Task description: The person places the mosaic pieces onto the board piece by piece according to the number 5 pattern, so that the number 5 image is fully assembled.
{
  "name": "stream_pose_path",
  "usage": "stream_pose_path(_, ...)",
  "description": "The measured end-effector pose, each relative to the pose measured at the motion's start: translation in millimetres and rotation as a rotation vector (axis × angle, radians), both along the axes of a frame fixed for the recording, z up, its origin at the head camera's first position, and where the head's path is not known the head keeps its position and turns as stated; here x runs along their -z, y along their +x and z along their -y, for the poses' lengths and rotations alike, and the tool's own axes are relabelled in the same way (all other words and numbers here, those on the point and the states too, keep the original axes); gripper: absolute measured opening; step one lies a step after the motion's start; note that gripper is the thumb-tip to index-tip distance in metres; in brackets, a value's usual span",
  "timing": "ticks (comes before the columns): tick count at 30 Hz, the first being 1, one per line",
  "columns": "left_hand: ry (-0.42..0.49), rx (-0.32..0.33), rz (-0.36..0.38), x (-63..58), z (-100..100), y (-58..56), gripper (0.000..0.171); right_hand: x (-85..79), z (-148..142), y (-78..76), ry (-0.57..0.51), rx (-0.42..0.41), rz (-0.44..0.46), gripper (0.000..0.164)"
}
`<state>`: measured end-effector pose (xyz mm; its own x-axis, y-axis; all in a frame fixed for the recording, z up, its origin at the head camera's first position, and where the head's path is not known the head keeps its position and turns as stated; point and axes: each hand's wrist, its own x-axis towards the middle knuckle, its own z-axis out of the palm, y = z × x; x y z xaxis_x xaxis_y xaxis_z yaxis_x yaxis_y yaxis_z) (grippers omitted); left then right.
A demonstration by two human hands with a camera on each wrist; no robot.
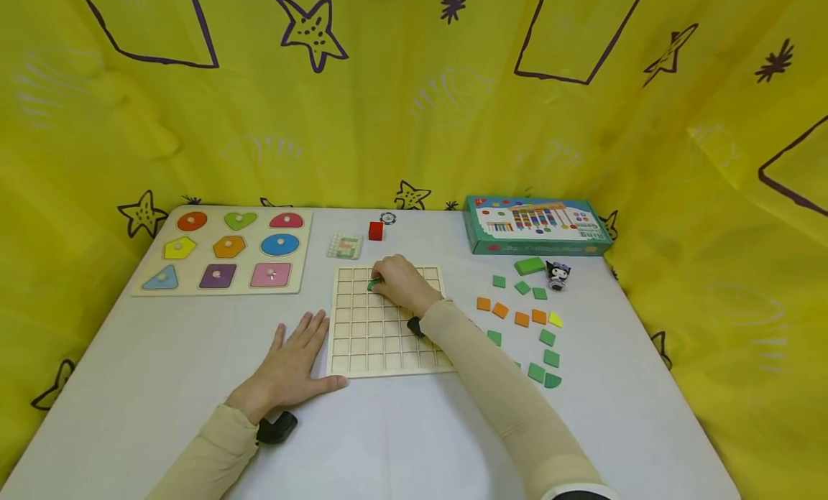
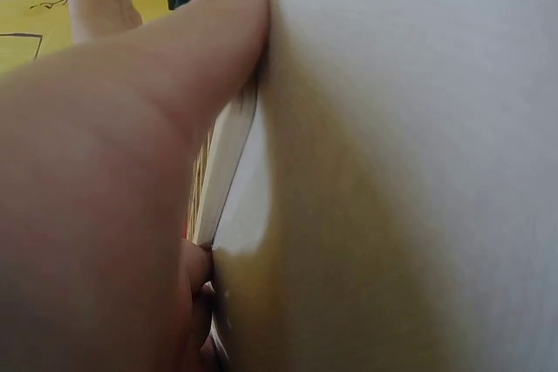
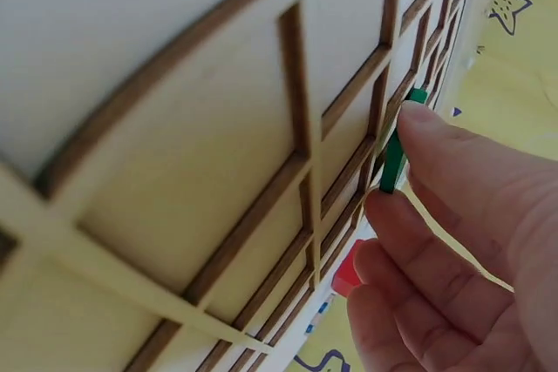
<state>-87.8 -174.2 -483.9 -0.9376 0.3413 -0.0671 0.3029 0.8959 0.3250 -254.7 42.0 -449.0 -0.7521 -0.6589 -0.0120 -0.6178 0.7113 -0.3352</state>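
Observation:
A wooden grid board (image 1: 362,345) with square cells lies mid-table. Over its upper left cells, my right hand (image 1: 402,281) pinches a green tile (image 1: 373,285) between thumb and fingers. In the right wrist view that green tile (image 3: 395,159) stands tilted on edge at the grid, and whether it sits in a cell I cannot tell. My left hand (image 1: 294,360) lies flat with spread fingers at the board's left edge, the thumb by its lower corner. In the left wrist view, the thumb (image 2: 222,32) touches the board's side (image 2: 228,158).
Several green tiles (image 1: 551,358), orange tiles (image 1: 500,310) and a yellow piece (image 1: 555,319) lie right of the board. Behind stand a pattern card (image 1: 346,246), red block (image 1: 376,231), green game box (image 1: 540,227) and small figurine (image 1: 558,276). A shape puzzle (image 1: 242,248) lies left.

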Motion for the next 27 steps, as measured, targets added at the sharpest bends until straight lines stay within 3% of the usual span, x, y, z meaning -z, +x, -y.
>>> stream_pose_path(6, 0.007, -0.010, 0.009, -0.5, -0.3, -1.5, 0.114, -1.4, -1.6, 0.3, 0.030, -0.009, -0.054, 0.012)
stream_pose_path(11, 0.027, -0.027, 0.013, 1.3, -0.3, 1.4, 0.114, -7.2, -19.3, 2.7, -0.021, -0.016, -0.019, 0.017)
stream_pose_path(17, 0.030, -0.024, 0.000, 0.5, 0.2, 4.0, 0.114, -16.6, -110.4, -3.0, -0.137, 0.156, -0.037, 0.019)
stream_pose_path(21, 0.032, -0.020, -0.008, -0.9, 1.4, 3.7, 0.114, -10.7, -174.3, -5.1, -0.117, 0.309, -0.010, 0.023)
stream_pose_path(27, 0.040, -0.009, -0.007, -0.2, 0.0, 2.1, 0.114, 1.4, -218.7, -1.3, -0.031, 0.358, 0.037, 0.032)
